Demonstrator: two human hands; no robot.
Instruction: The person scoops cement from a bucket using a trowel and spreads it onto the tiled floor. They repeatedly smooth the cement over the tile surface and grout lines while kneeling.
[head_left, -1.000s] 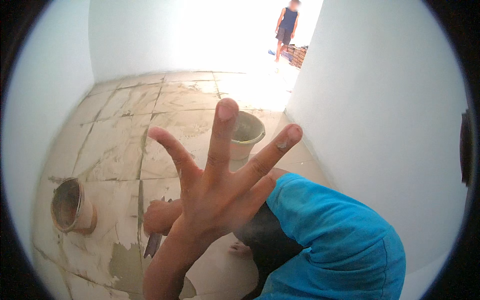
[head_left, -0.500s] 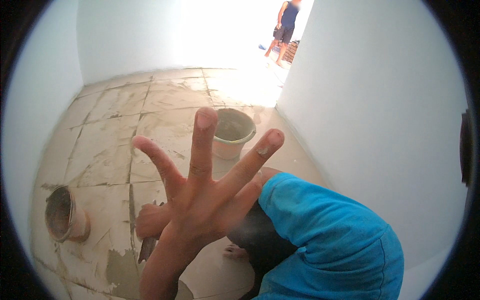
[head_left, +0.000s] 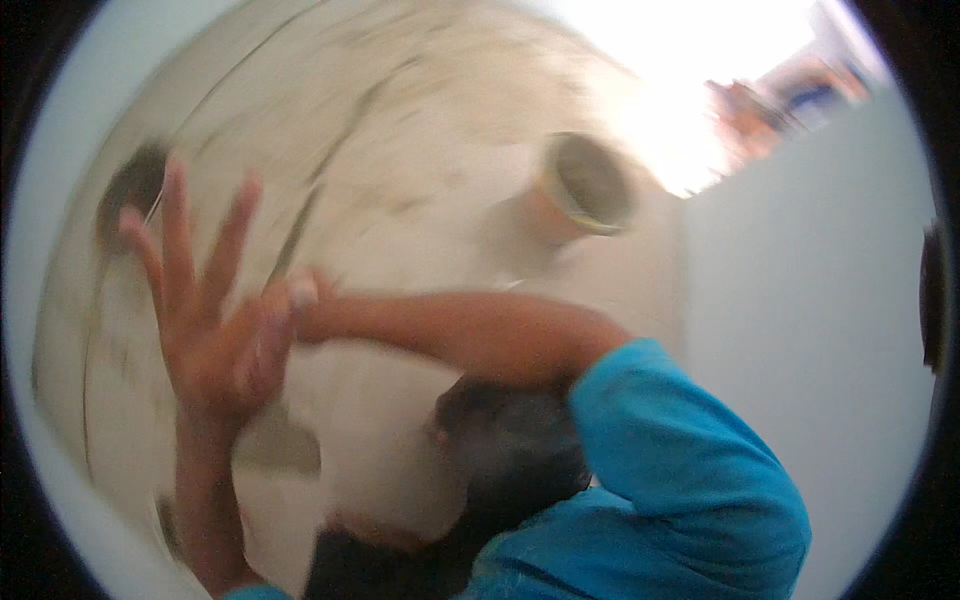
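Observation:
My left hand (head_left: 215, 320) is raised at the left with three fingers spread apart and its thumb side partly blurred. My right arm reaches leftward from a blue sleeve, and my right hand (head_left: 310, 305) is just behind the left one, mostly hidden and smeared by motion; what it holds, if anything, cannot be made out. Beneath both is the dusty, light tiled floor (head_left: 380, 220), streaked with grey, with a darker grey patch (head_left: 280, 450) below the hands. Beyond the left fingertips is a dark, blurred bucket (head_left: 125, 190). My dark-clad legs (head_left: 510, 450) are folded below the right arm.
A pale bucket (head_left: 585, 185) with a grey inside stands right of centre. A white wall (head_left: 790, 340) runs along the right, another along the far left. A bright opening at the upper right shows blurred reddish and blue shapes (head_left: 800, 95).
My view has swung and tilted down, blurring the picture. My spread left hand now appears farther left. My right forearm has come into view. The person in the doorway cannot be made out now.

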